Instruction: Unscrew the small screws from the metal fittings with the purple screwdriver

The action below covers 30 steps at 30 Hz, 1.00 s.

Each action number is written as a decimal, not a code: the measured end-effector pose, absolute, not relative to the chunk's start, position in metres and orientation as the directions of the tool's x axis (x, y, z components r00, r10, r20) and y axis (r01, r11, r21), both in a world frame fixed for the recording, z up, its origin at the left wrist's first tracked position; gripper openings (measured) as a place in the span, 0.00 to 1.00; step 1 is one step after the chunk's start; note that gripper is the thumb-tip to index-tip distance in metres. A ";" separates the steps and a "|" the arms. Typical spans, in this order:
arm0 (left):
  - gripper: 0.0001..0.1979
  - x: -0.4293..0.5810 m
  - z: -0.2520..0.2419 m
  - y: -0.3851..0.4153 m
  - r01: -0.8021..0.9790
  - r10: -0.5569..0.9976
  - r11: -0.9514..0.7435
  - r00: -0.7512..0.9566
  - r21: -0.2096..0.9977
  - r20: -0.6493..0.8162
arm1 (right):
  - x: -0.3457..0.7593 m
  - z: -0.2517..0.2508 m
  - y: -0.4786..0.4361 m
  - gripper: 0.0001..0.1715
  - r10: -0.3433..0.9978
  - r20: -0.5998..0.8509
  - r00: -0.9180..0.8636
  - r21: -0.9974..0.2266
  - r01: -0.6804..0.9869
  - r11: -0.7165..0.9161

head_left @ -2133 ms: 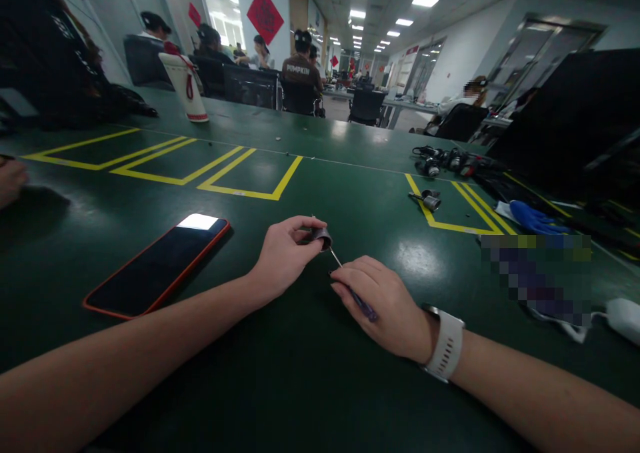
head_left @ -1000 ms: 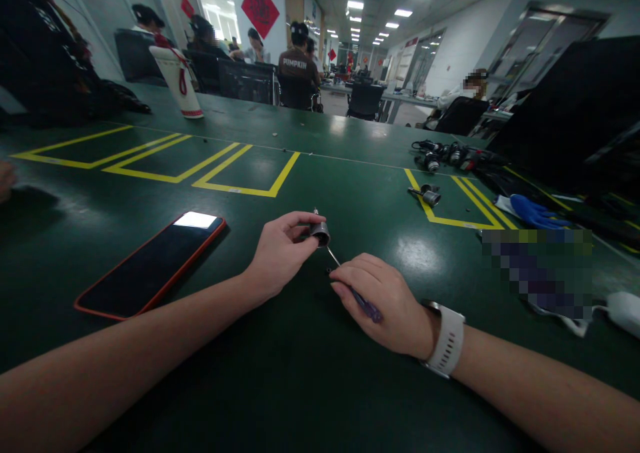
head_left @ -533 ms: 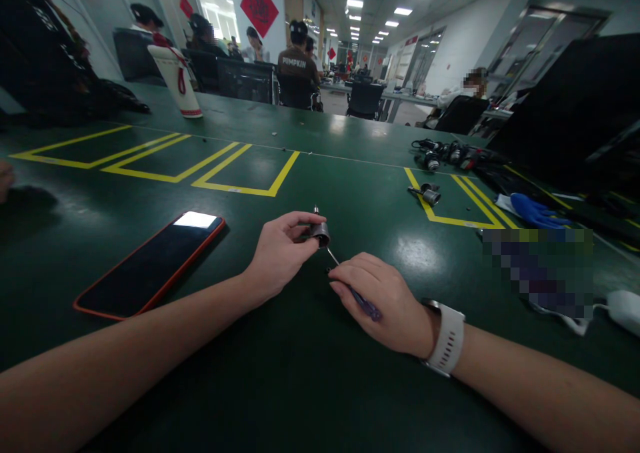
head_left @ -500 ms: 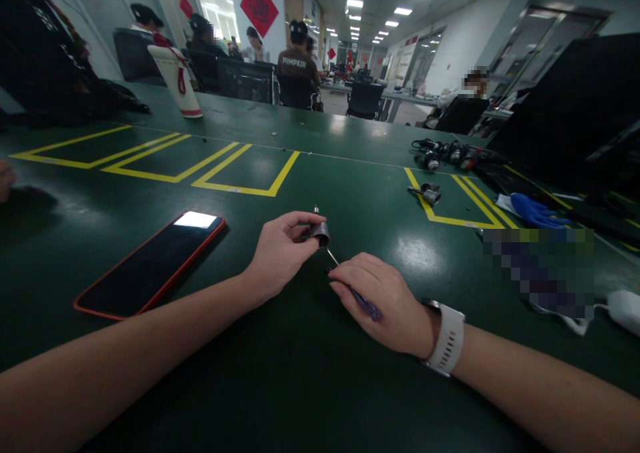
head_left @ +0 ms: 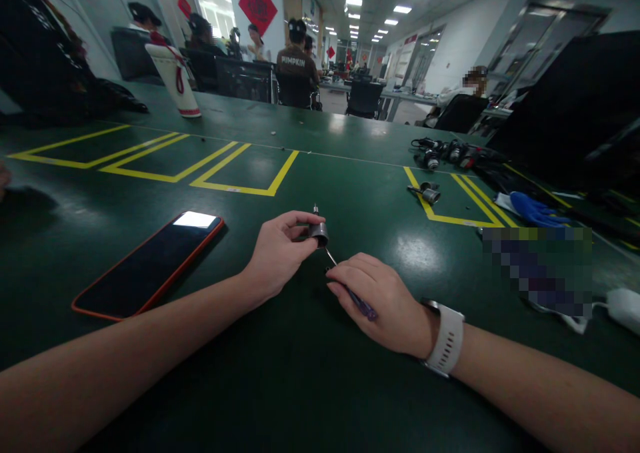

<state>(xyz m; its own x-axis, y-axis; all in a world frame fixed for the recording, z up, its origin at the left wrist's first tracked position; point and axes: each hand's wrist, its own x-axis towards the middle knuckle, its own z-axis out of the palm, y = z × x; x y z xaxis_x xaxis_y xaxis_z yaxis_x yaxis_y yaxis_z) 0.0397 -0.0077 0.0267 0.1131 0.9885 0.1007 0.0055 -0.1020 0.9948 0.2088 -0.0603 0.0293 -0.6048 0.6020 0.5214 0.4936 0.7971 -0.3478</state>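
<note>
Between the thumb and fingers of my left hand [head_left: 279, 249] is a small grey metal cylinder [head_left: 319, 231], its open end turned toward me and a thin shaft sticking up at its far side. My right hand [head_left: 377, 299] is closed round a screwdriver [head_left: 361, 303] with a purple translucent handle. The screwdriver's thin blade points up and left to the cylinder's open end; whether its tip touches the inside is hidden. A tiny dark piece lies near the blade, partly covered by my right fingers.
Left of my hands lies a phone [head_left: 150, 266] in a red case. Another metal cylinder part [head_left: 429, 193] rests by yellow tape at the right. Farther right are blue gloves [head_left: 535, 209], dark cabled parts [head_left: 445, 154] and a white mouse [head_left: 625, 309]. A tall paper cup [head_left: 176, 83] stands back left.
Both hands keep their hold on the cylinder and screwdriver. The screwdriver handle has swung slightly left and the whole view has shifted a little.
</note>
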 end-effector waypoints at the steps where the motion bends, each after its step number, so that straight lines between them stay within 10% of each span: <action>1: 0.14 0.039 0.027 -0.007 0.004 0.988 -0.100 0.115 0.995 0.099 | 0.209 0.031 -0.061 0.09 0.592 0.541 -0.597 -0.352 0.479 0.804; 6: 0.14 0.034 0.028 0.001 -0.036 0.995 -0.086 0.050 0.996 0.087 | 0.218 0.042 -0.062 0.15 0.676 0.636 -0.371 -0.560 0.381 0.736; 11: 0.15 0.029 0.035 0.005 -0.094 0.999 -0.044 0.012 0.995 0.045 | 0.223 0.040 -0.052 0.23 0.931 0.299 -0.212 -0.912 0.223 0.344; 30: 0.15 0.029 0.040 0.003 -0.149 1.000 0.009 0.008 0.989 -0.007 | 0.222 0.048 -0.046 0.26 0.965 0.068 -0.252 -0.917 0.366 0.160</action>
